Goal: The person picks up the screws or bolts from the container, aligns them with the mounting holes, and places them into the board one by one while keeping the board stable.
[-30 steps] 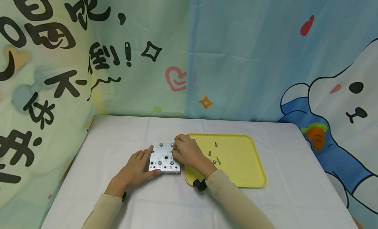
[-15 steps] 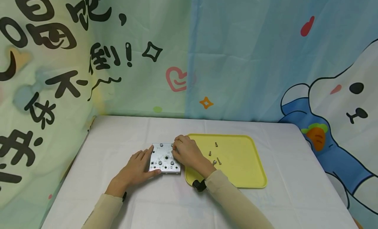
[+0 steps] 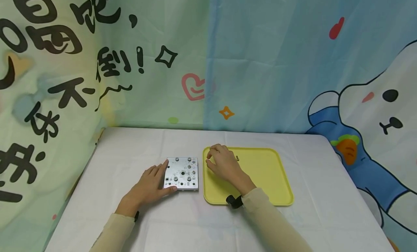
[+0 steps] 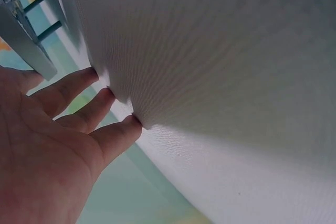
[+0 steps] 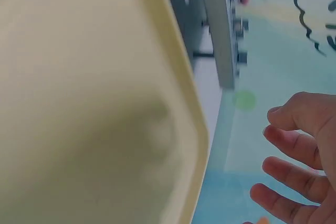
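A square silver metal plate (image 3: 179,167) lies left of the yellow tray, with several socket-head screws (image 3: 189,178) set in its holes. Threaded shanks (image 4: 50,31) jut from its underside in the left wrist view. My left hand (image 3: 148,185) touches the plate's left side, index fingertip at the far corner and thumb at the near edge. Its other fingertips press the white cloth. Over the tray's left part hovers my right hand (image 3: 224,165), fingers loosely bent, thumb and index tips close together with nothing visible between them.
The yellow tray (image 3: 267,179) lies right of the plate. One small screw (image 3: 237,158) shows in it beside my right hand, which covers part of the tray. A white cloth (image 3: 182,223) covers the table, and printed curtains (image 3: 260,82) hang behind.
My right hand has left the plate's right side and moved right over the tray, hiding most of the loose screws there. Screws on the plate's right side now show. The left hand has stayed put.
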The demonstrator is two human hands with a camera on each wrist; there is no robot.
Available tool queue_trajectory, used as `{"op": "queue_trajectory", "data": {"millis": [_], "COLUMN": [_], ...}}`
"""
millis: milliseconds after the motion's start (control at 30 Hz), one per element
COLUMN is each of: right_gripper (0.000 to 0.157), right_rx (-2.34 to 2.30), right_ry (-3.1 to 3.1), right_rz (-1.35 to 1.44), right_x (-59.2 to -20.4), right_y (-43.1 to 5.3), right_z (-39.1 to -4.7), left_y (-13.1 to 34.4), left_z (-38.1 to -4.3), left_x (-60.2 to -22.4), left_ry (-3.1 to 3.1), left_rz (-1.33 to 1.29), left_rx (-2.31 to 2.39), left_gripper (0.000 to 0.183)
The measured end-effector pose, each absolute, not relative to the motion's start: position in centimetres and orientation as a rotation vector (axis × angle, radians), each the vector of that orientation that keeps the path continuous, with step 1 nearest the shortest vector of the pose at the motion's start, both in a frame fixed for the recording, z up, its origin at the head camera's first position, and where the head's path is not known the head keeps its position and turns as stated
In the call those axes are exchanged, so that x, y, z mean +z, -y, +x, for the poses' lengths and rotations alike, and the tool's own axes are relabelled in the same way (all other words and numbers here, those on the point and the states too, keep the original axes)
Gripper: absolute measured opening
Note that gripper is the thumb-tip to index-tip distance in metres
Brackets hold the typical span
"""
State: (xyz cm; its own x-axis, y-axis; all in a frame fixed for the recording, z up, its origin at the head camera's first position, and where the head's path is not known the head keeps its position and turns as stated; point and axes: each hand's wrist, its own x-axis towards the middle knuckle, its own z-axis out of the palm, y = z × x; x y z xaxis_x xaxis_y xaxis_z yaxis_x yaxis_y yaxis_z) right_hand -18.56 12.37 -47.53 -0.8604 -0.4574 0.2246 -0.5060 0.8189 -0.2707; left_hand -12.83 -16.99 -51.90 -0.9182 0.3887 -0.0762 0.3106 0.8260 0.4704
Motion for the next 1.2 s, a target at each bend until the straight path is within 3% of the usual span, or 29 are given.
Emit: {"op": "queue_trajectory", "data": {"millis": [733,1200], "right_gripper": [0.010,0.012], "right_rx": [0.470,0.541], "right_ry": [2.816,2.997], "right_rz": [0.566,0.397], "right_x": [-48.4,-50.3], "right_y": [-21.3,-22.9], "right_z": [-15.1,-13.3], "left_y": [17.1,17.0], "left_z": [-12.8,-12.7], "left_x": [-52.0,-52.2], "left_ry": [-2.838,-2.844], "left_rz": [0.568,0.564], "left_rx": [0.677,0.701], "left_gripper": [0.103,0.102]}}
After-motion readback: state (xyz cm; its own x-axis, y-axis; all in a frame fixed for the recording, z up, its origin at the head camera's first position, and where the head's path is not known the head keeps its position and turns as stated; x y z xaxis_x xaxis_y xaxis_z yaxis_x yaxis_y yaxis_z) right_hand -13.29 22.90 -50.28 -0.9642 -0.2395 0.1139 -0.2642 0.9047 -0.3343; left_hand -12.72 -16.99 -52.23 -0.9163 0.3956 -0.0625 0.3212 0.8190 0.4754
